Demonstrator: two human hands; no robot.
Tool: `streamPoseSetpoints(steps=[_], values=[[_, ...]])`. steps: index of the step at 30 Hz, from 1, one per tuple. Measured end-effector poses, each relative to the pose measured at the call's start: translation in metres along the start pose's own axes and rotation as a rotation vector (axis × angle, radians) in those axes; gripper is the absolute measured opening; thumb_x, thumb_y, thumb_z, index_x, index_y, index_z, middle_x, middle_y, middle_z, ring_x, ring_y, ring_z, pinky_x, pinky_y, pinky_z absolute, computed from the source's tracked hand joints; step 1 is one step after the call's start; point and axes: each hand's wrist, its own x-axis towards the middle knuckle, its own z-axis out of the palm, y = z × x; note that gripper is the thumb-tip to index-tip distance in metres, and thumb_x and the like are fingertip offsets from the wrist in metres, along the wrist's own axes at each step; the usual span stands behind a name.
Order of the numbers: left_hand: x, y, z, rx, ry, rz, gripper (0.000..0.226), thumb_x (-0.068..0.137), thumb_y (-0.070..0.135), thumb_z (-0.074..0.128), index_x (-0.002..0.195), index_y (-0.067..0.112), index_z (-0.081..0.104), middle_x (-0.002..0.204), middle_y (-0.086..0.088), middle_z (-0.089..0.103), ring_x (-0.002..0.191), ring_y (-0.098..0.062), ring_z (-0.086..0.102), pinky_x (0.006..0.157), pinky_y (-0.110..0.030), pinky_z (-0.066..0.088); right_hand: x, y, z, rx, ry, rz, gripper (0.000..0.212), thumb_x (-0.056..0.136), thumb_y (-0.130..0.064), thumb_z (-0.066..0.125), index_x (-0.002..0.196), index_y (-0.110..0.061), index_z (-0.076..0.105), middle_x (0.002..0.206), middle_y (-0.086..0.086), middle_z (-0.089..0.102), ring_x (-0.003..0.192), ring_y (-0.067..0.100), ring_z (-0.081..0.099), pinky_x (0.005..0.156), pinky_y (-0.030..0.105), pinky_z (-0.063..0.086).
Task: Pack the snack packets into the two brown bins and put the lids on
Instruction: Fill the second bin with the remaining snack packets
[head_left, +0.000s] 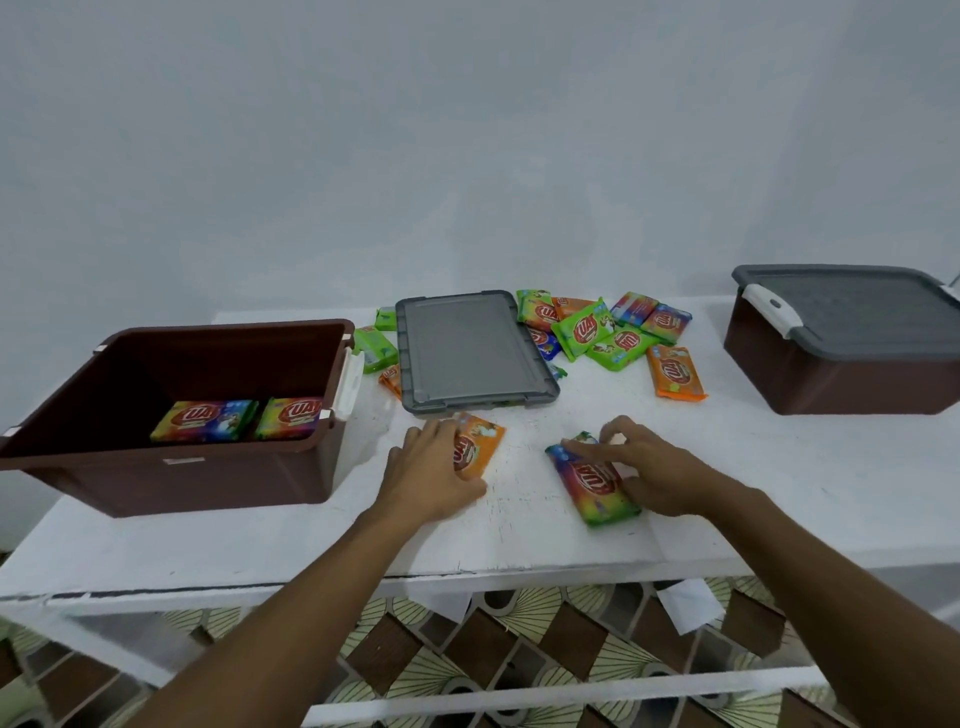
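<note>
Left hand (431, 467) lies flat on orange packet (480, 444), whose long axis runs away from the body. Right hand (652, 467) pinches rainbow packet (592, 486). Both packets lie on the counter (779, 467). Open bin (182, 486) lies to the left, nearer the left hand.

The open brown bin (171, 467) stands at the left, two multicoloured packets (208, 421) flat on its floor; its grey lid (472, 348) lies flat at centre, with green, orange and rainbow loose packets (608, 332) strewn around it; an orange packet (485, 441) and a rainbow packet (597, 483) lie nearest; the second bin (841, 374), far right, wears its dark lid (857, 312)
</note>
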Motion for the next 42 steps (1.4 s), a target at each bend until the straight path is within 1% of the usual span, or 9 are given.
streamPoseSetpoints(steps=[3,5,8,12,18,26,29,35,42], values=[[0.002,0.007,-0.008,0.202,-0.149,0.097,0.089,0.076,0.031,0.07,0.148,0.022,0.019,0.146,-0.004,0.03,0.13,-0.028,0.032,0.103,-0.047,0.033,-0.003,-0.001,-0.013,-0.121,-0.151,-0.057,0.085,0.088,-0.008,0.058,0.137,-0.064,0.017,0.16,-0.008,-0.004,0.14,0.023,0.018,0.105,0.042,0.039],[0.007,0.011,-0.011,0.276,-0.222,0.104,0.093,0.075,0.034,0.072,0.148,0.019,0.016,0.146,-0.009,0.024,0.132,-0.032,0.029,0.105,-0.049,0.031,0.002,-0.003,-0.021,-0.13,-0.148,-0.07,0.08,0.086,-0.029,0.067,0.139,-0.064,0.018,0.161,-0.01,-0.007,0.144,0.024,0.014,0.108,0.049,0.034],[0.012,0.018,-0.021,0.409,-0.268,0.146,0.091,0.073,0.038,0.072,0.145,0.015,0.021,0.142,-0.013,0.026,0.122,-0.034,0.043,0.104,-0.049,0.032,0.012,-0.015,-0.028,-0.166,-0.068,-0.09,0.077,0.073,-0.06,0.073,0.139,-0.047,0.035,0.162,-0.011,0.008,0.144,0.019,0.019,0.109,0.048,0.033],[0.016,0.036,-0.06,0.535,-0.242,0.258,0.09,0.073,0.04,0.071,0.144,0.015,0.022,0.133,-0.014,0.042,0.111,-0.032,0.053,0.101,-0.047,0.038,0.026,-0.031,-0.027,-0.108,-0.093,-0.068,0.072,0.072,-0.047,0.079,0.131,-0.035,0.039,0.138,-0.008,0.047,0.122,0.015,0.047,0.101,0.035,0.043],[0.016,0.017,-0.153,0.266,-0.091,0.276,0.072,0.08,0.046,0.061,0.141,0.023,0.028,0.121,-0.001,0.053,0.102,-0.025,0.054,0.08,-0.033,0.043,0.046,-0.052,-0.045,0.005,-0.067,0.002,0.06,0.069,-0.036,0.084,0.119,-0.029,0.05,0.114,-0.003,0.059,0.099,0.011,0.057,0.083,0.022,0.05],[0.023,-0.124,-0.247,0.107,-0.219,0.14,0.013,0.103,0.034,0.038,0.112,0.028,0.044,0.116,-0.008,0.059,0.1,-0.027,0.055,0.091,-0.041,0.043,0.088,-0.174,-0.127,0.396,0.246,-0.156,0.016,0.088,-0.045,0.063,0.095,-0.031,0.066,0.09,-0.018,0.065,0.086,0.004,0.063,0.069,0.018,0.046],[0.02,-0.181,-0.253,0.052,-0.342,0.135,0.015,0.101,0.023,0.046,0.114,0.021,0.054,0.107,-0.001,0.061,0.097,-0.021,0.059,0.083,-0.031,0.046,0.113,-0.232,-0.147,0.42,0.132,-0.184,0.014,0.087,-0.037,0.068,0.089,-0.023,0.064,0.082,-0.008,0.071,0.072,0.007,0.068,0.06,0.023,0.05],[0.031,-0.258,-0.217,0.12,-0.605,0.152,0.016,0.097,0.017,0.054,0.107,0.026,0.062,0.098,0.004,0.065,0.085,-0.013,0.062,0.081,-0.032,0.051,0.168,-0.331,-0.13,0.128,-0.1,-0.285,0.014,0.092,-0.028,0.063,0.104,-0.024,0.057,0.097,-0.007,0.066,0.085,0.013,0.067,0.065,0.028,0.055],[0.027,-0.276,-0.189,0.339,-0.648,0.245,0.035,0.093,0.016,0.058,0.126,0.025,0.061,0.125,-0.001,0.061,0.109,-0.023,0.057,0.095,-0.037,0.047,0.205,-0.355,-0.063,-0.151,-0.281,-0.217,0.021,0.091,-0.02,0.062,0.111,-0.021,0.058,0.111,0.003,0.059,0.1,0.024,0.058,0.086,0.039,0.05]])
